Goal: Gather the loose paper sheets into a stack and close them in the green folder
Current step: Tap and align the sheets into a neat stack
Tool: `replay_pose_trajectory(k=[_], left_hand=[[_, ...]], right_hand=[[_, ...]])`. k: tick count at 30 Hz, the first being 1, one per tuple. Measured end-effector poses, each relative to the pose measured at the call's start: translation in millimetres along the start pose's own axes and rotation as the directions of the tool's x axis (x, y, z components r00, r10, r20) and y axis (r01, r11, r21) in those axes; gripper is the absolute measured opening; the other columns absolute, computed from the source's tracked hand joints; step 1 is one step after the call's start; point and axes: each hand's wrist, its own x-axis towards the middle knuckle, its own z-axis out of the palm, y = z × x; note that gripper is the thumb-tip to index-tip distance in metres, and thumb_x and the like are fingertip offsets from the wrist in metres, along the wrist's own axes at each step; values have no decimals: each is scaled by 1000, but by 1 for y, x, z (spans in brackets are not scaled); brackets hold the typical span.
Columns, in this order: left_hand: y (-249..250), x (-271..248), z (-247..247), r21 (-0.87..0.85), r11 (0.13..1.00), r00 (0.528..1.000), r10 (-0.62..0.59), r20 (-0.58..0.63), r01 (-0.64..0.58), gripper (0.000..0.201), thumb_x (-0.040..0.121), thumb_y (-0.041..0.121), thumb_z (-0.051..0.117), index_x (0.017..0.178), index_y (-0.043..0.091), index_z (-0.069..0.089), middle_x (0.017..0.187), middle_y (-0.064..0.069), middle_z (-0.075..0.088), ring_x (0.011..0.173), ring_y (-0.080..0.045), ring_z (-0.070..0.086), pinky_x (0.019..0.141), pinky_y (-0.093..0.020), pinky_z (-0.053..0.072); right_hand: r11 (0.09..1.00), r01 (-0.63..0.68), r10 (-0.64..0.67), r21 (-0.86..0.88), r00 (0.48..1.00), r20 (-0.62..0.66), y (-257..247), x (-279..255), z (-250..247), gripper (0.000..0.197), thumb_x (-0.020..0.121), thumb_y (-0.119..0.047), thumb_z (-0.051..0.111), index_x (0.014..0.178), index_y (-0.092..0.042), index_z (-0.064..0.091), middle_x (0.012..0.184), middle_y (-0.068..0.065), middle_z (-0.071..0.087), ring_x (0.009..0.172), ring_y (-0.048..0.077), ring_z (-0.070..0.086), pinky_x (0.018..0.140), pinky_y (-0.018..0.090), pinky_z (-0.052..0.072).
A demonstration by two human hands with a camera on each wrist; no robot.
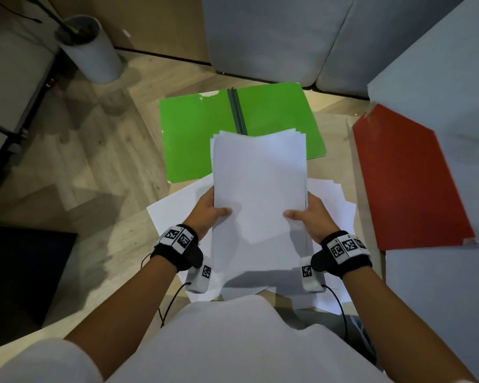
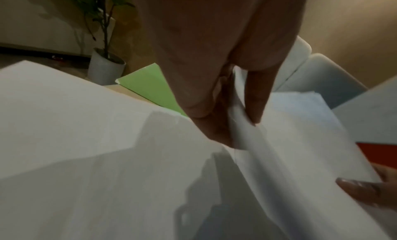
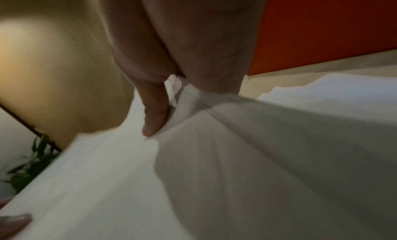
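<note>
A stack of white paper sheets [image 1: 259, 194] is held up above the table by both hands. My left hand [image 1: 209, 211] grips its left edge, thumb on top. My right hand [image 1: 309, 215] grips the right edge the same way. The green folder [image 1: 194, 134] lies open and flat beyond the stack, its dark spine [image 1: 237, 111] running down the middle. More loose white sheets [image 1: 174, 208] lie on the table under the hands. In the left wrist view the left hand [image 2: 236, 121] pinches the stack [image 2: 290, 141]. In the right wrist view the right hand [image 3: 171, 107] pinches the stack [image 3: 257, 158].
A red folder [image 1: 409, 183] lies to the right of the papers. A white plant pot [image 1: 91, 48] stands at the far left on the floor. Grey cushions [image 1: 274, 34] sit behind the table, and a pale sheet [image 1: 440, 67] overhangs the right side.
</note>
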Motion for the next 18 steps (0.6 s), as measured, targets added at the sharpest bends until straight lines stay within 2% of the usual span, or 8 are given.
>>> replay_pose_trajectory(k=[3, 6, 7, 9, 11, 13, 16, 18], left_hand=[[-14, -6, -7, 109, 988, 994, -102, -37, 106, 43, 83, 3, 64, 122, 12, 51, 116, -12, 63, 94, -25, 63, 79, -37, 53], [-29, -12, -31, 339, 935, 962, -5, -272, 100, 34, 86, 9, 61, 117, 14, 50, 120, -10, 58, 90, -27, 59, 74, -35, 48], [-37, -14, -41, 464, 876, 923, 58, -381, 136, 41, 83, 11, 63, 121, 13, 49, 125, -11, 54, 101, -32, 57, 82, -38, 47], [-51, -21, -53, 596, 721, 799, 99, -593, 353, 63, 78, 19, 70, 132, 9, 39, 136, -17, 41, 122, -39, 41, 98, -47, 39], [-63, -28, -58, 488, 653, 655, -18, -755, 580, 87, 73, 33, 75, 138, 3, 27, 145, -20, 29, 130, -41, 30, 104, -54, 31], [-73, -29, -61, 329, 654, 575, -199, -794, 681, 104, 66, 45, 78, 139, -2, 20, 146, -23, 28, 134, -41, 27, 108, -56, 28], [-82, -26, -59, 292, 629, 561, -281, -779, 721, 110, 61, 55, 78, 135, -6, 23, 143, -26, 33, 133, -40, 31, 109, -54, 28], [-85, -25, -51, 369, 626, 581, -167, -796, 687, 108, 62, 51, 79, 137, -3, 22, 146, -23, 30, 136, -38, 27, 109, -55, 26]], right_hand=[[998, -54, 53, -15, 997, -61, 19, -4, -9, 42, 76, 0, 69, 116, -12, 60, 111, 14, 68, 107, 36, 64, 90, 46, 54], [999, -52, 53, 11, 994, -95, 31, -15, -26, 48, 75, -7, 71, 121, -9, 58, 112, 13, 68, 103, 30, 65, 80, 37, 55], [998, -49, 52, 27, 993, -109, 34, -19, -33, 47, 76, -6, 71, 121, -9, 58, 111, 11, 68, 101, 28, 66, 77, 33, 54], [996, -55, 65, 75, 988, -138, 38, -26, -46, 43, 80, 1, 68, 120, -11, 58, 107, 7, 69, 98, 25, 66, 74, 27, 53], [990, -46, 68, 134, 984, -167, 45, -30, -57, 45, 80, 7, 65, 121, -10, 58, 108, 7, 68, 98, 24, 66, 73, 26, 55], [985, -31, 64, 170, 979, -193, 50, -31, -65, 48, 79, 9, 65, 123, -8, 56, 108, 7, 68, 97, 23, 66, 72, 23, 56], [984, -10, 46, 176, 979, -200, 52, -32, -72, 49, 79, 8, 66, 125, -6, 56, 108, 7, 68, 95, 18, 68, 73, 22, 56], [984, -5, 40, 176, 980, -196, 53, -30, -74, 49, 79, 8, 66, 125, -6, 55, 110, 7, 68, 95, 15, 68, 75, 22, 56]])
